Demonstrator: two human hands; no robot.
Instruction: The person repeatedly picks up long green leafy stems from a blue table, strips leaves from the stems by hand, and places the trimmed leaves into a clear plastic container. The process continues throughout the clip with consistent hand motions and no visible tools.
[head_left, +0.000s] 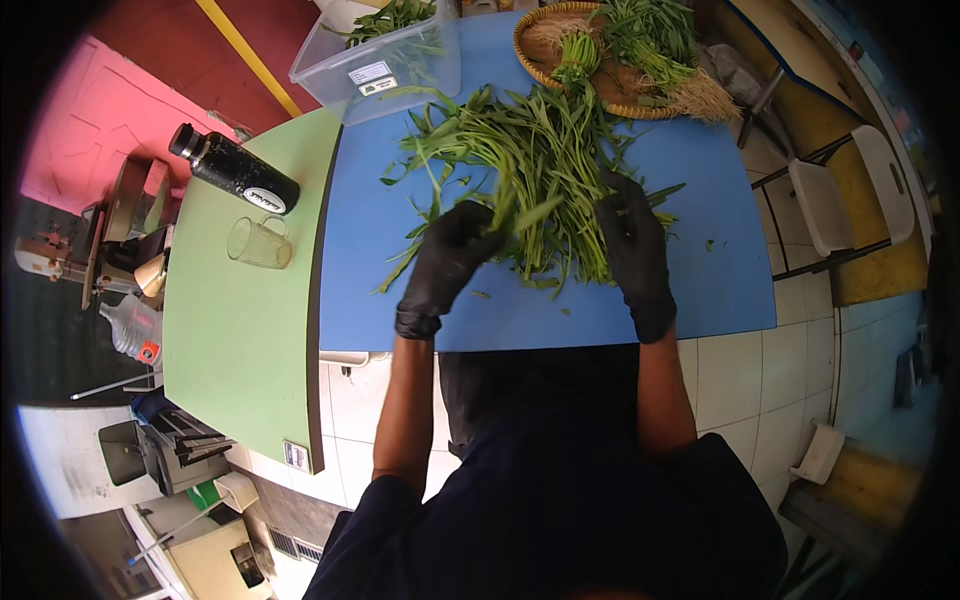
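Note:
A loose heap of leafy greens, which look like water spinach (555, 180), spreads over the blue table (720, 300) in front of me. My left hand (454, 255), in a black glove, pinches a green sprig (510, 202) at the heap's near left side; the sprig is slightly blurred. At the heap's right edge is my right hand (636, 251), also black-gloved, with its fingers bent over the stems. Whether those fingers grip a stem cannot be told. Small leaf scraps (480, 294) lie on the tabletop near my hands.
Behind the heap stands a clear plastic bin (330, 79) with greens inside. A woven bamboo tray (525, 52) holds rooted bundles (577, 56) at the back right. On the green table (232, 337) at left are a black bottle (232, 169) and a glass mug (259, 244).

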